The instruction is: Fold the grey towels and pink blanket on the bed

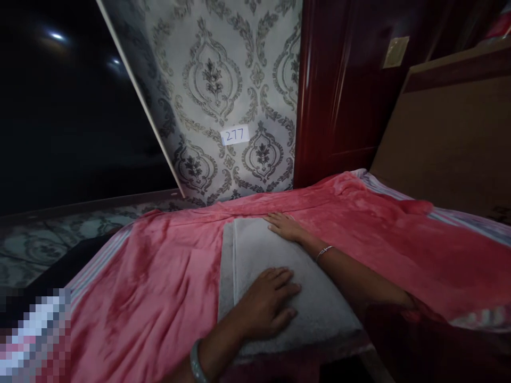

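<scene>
A grey, plush-looking cloth, folded into a flat rectangular stack, lies on a pink fleece blanket. My left hand rests on top of the near half of the cloth, palm down with its fingers spread. At the far right corner of the cloth, my right hand lies flat with the fingers stretched out. Neither hand grips anything. A pale bangle circles my left wrist and a thin silver one my right. The folded edge along the cloth's left side shows a pale seam.
A patterned wallpaper wall stands behind the bed, bearing a paper label marked 277. On the left is a large dark screen. A dark red wooden panel and a brown cardboard-like board stand at the right.
</scene>
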The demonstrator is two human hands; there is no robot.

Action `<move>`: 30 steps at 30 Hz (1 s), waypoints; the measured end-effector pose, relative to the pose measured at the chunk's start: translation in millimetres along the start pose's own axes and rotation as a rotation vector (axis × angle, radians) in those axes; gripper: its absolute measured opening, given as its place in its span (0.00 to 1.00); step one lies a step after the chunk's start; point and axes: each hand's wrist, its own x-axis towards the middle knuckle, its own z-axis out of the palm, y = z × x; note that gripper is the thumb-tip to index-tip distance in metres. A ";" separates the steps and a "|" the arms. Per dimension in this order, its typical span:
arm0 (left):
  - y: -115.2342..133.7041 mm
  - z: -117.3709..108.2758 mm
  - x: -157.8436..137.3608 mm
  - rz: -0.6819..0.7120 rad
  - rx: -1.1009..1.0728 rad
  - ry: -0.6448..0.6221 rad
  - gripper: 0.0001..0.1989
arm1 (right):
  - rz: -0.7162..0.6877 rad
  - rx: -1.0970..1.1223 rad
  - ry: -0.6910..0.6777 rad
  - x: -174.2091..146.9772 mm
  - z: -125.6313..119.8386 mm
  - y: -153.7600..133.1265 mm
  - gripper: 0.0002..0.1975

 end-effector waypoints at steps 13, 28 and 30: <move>1.9 -9.2 -63.7 -0.109 0.042 -0.086 0.32 | -0.574 0.044 -0.081 -32.0 13.3 -86.4 0.26; -23.2 19.4 -67.8 -0.046 0.088 -0.079 0.39 | -0.272 0.058 -0.105 84.1 21.5 -78.3 0.28; -22.9 18.1 -67.7 -0.057 0.092 -0.088 0.38 | -0.256 0.072 -0.095 87.8 22.2 -76.5 0.27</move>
